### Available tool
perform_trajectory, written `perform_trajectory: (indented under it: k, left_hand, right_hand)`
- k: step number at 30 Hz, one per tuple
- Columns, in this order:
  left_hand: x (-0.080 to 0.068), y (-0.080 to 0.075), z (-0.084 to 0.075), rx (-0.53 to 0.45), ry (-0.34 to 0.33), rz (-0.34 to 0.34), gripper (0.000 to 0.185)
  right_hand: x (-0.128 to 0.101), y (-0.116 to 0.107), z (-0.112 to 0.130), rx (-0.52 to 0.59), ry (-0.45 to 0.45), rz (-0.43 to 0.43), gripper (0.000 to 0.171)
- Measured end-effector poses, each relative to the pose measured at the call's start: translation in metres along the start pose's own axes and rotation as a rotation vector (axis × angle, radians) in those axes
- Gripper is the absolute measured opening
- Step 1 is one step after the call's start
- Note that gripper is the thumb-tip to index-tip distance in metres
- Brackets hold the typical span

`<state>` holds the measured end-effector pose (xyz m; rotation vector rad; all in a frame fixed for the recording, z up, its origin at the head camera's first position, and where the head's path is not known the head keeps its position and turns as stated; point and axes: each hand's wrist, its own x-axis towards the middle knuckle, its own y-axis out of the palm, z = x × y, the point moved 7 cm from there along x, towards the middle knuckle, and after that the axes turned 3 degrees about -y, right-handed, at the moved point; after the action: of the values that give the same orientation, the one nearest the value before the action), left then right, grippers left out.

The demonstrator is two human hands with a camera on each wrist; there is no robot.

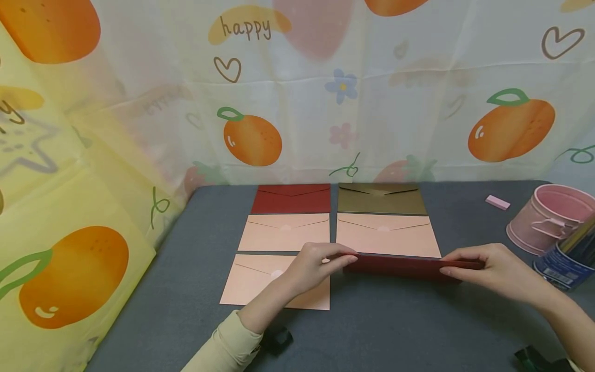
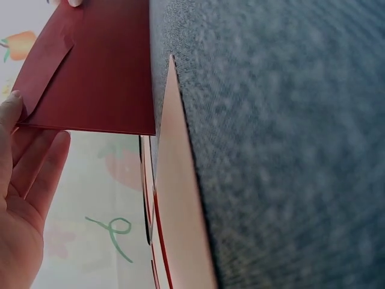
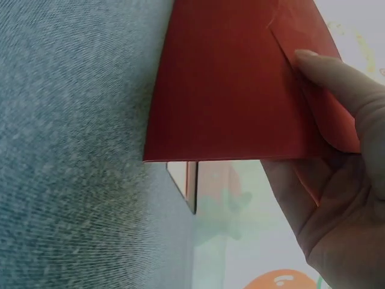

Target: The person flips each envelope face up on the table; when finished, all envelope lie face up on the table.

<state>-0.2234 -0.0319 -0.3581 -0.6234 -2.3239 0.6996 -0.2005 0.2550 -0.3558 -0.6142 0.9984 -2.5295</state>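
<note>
Here both hands hold one dark red envelope [image 1: 409, 266] just above the grey worktop [image 1: 395, 330], at the near right of a grid of envelopes laid flap-up. The left hand [image 1: 311, 268] pinches its left short end, thumb on the flap side and fingers [image 2: 36, 168] underneath, while the right hand [image 1: 492, 271] pinches the right short end the same way, its thumb across the flap in the right wrist view. Neither hand is nearer than the other; each has an end, so the envelope's long axis runs left to right between them, roughly parallel to the near edge of the worktop, and it appears almost edge-on from the head camera. Directly beyond it lies a pink envelope [image 1: 386, 235], then an olive envelope [image 1: 381, 199] at the back. To its left the column runs a red envelope [image 1: 292, 199], a second pink envelope [image 1: 285, 232] and a third pink envelope [image 1: 260, 284], the last partly under the left wrist. Well off to the right stand a pink bucket [image 1: 553, 217] and a blue tin [image 1: 564, 266], with a small pink eraser [image 1: 497, 202] behind.
</note>
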Motion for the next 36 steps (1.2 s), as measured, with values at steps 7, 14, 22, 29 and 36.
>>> perform_trajectory:
  k: [7, 14, 22, 29, 36]
  left_hand:
    - [-0.001, -0.003, 0.010, -0.111, -0.095, -0.045, 0.018]
    - [-0.003, -0.008, 0.017, -0.174, -0.220, -0.120, 0.016]
    - [-0.006, -0.009, 0.032, -0.273, -0.395, -0.162, 0.019]
    - [-0.009, -0.006, 0.039, -0.376, -0.460, -0.151, 0.021]
    - [-0.012, -0.003, 0.042, -0.357, -0.502, -0.108, 0.020]
  right_hand:
    - [0.001, -0.003, -0.009, -0.047, 0.147, -0.025, 0.005]
    - [0.004, -0.003, -0.014, -0.093, 0.256, -0.064, 0.012]
    - [0.006, 0.000, -0.019, -0.092, 0.292, -0.095, 0.023]
    - [0.005, 0.006, -0.028, 0.014, 0.342, -0.072, 0.027]
    - [0.004, 0.012, -0.037, 0.051, 0.398, -0.024, 0.035]
